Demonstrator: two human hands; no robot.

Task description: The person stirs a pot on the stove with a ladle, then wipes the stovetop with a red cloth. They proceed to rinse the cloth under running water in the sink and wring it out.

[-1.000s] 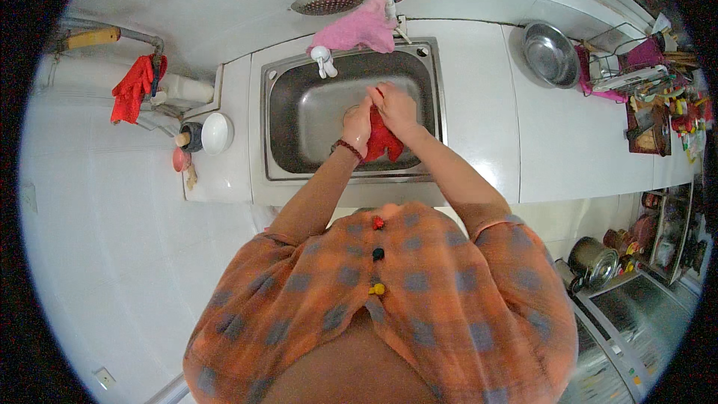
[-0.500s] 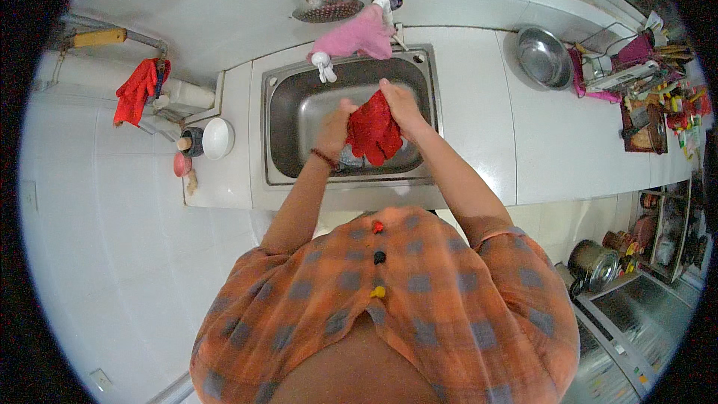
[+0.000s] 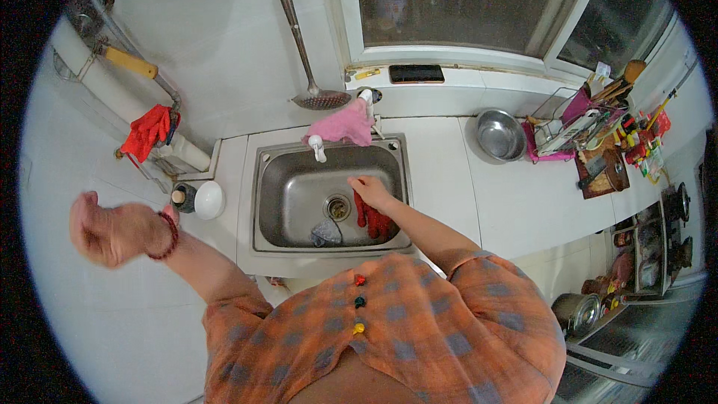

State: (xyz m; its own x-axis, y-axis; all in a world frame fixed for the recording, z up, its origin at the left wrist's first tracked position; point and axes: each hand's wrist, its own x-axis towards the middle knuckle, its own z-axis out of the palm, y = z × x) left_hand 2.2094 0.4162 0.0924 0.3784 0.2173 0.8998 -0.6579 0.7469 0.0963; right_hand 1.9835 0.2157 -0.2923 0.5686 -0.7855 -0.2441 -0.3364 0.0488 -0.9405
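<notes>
Over the right side of the metal sink (image 3: 269, 230), my right hand (image 3: 372, 193) is closed on a red glove (image 3: 374, 218), whose fingers hang down into the basin. My left hand (image 3: 112, 233), with a beaded bracelet at the wrist, is raised well out to the left, away from the sink. It is slightly blurred; its fingers look loosely bent and apart, with nothing seen in them. More red gloves (image 3: 149, 132) hang from the wall pipe beyond it. A crumpled grey-blue cloth (image 3: 326, 233) lies near the drain (image 3: 337, 208).
A pink cloth (image 3: 342, 124) drapes over the faucet (image 3: 318, 148). Left of the sink stand a white bowl (image 3: 209, 200) and a dark jar (image 3: 184, 196). To the right are a steel bowl (image 3: 501, 135), a dish rack (image 3: 565, 135) and a cleaver (image 3: 593, 170). A skimmer (image 3: 321, 97) hangs behind.
My left hand has let go of the red glove and swung far left. My right hand keeps hold of it, lower in the view. The view has tilted up, showing the window.
</notes>
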